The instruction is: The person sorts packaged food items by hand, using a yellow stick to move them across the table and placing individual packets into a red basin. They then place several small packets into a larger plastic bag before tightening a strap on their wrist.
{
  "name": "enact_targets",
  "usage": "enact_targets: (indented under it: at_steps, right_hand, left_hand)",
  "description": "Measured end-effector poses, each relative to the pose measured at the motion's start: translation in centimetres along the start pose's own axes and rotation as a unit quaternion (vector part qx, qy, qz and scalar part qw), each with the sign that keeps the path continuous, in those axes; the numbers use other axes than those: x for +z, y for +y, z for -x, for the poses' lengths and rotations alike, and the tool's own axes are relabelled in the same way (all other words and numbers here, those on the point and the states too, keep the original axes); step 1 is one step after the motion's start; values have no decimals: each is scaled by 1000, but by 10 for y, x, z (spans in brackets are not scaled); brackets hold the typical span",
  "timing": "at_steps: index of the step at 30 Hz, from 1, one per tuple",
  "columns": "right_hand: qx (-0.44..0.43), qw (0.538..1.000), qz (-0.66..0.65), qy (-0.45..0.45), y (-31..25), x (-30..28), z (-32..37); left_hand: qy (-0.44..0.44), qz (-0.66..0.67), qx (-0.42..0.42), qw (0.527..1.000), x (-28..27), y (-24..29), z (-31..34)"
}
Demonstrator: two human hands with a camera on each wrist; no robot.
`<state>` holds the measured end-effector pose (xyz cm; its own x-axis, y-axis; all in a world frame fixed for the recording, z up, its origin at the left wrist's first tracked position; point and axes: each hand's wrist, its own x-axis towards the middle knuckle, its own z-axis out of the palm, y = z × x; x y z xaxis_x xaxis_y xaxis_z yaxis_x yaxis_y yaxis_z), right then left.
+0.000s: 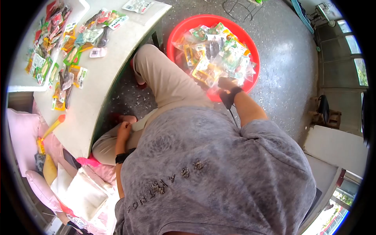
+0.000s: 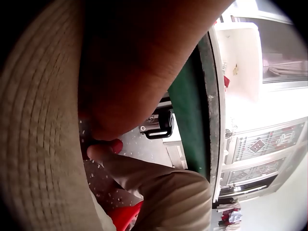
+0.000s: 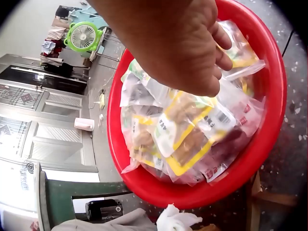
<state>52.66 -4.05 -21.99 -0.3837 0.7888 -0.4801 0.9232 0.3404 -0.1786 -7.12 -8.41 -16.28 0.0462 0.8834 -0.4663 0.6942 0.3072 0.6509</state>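
A red tub (image 1: 256, 58) full of clear and coloured food packets (image 1: 233, 55) stands on the floor. My right hand (image 1: 228, 83) is over the near edge of the heap; in the right wrist view this hand (image 3: 192, 53) has loosely bent fingers above the packets (image 3: 180, 127), with no packet visibly gripped. Whether its fingertips touch one is unclear. My left hand (image 1: 124, 127) rests by my thigh, away from the packets, its fingers loosely bent. In the left wrist view the left hand (image 2: 120, 96) is dark and near the lens, and its fingers are hard to make out.
To the left stands a pale table (image 1: 105, 74) with loose packets (image 1: 72, 47) and a white tray (image 1: 23, 84) heaped with more. Pink cushions (image 1: 23, 133) lie below it. A wire stand (image 1: 244, 9) is beyond the tub, and a green fan (image 3: 83, 37) appears in the right wrist view.
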Motion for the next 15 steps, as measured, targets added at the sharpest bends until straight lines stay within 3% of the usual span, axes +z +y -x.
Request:
enact_targets:
  at_steps: [2,3,6,7,8,10,12,13,14,15]
  right_hand:
    - [45,995,-90,-6,-62,-55,19]
    - [57,989,-133,10,-48,-25,-4]
    - [-103,986,-94,91,-15,-24,-30]
    - [-17,992,-98,83,-34,-59,-27]
    - [-80,982,-34,166,-26,-60,-37]
    - [-55,978,-61,191,-22,-77,-63]
    - [36,978,-157,132,-28,-98,-95]
    - [9,955,-215,207,-55,-126,-89]
    - [83,930,-260,245,-90,-153,-85]
    - [62,911,-319,255,-112,-164,-89]
  left_hand:
    - [7,-7,2,1000,2,-4,-3]
    - [13,-8,2,1000,1,-5,-5]
    - [28,-15,2,1000,-3,16,6]
    - [31,-15,4,999,-1,12,6]
    - [38,-15,3,999,2,5,4]
    - [48,-15,0,999,0,7,8]
    - [51,-19,0,999,-2,21,16]
    - [53,-21,2,998,-3,27,21]
    - [53,-24,6,998,-5,34,25]
    - [52,-29,11,998,-7,39,27]
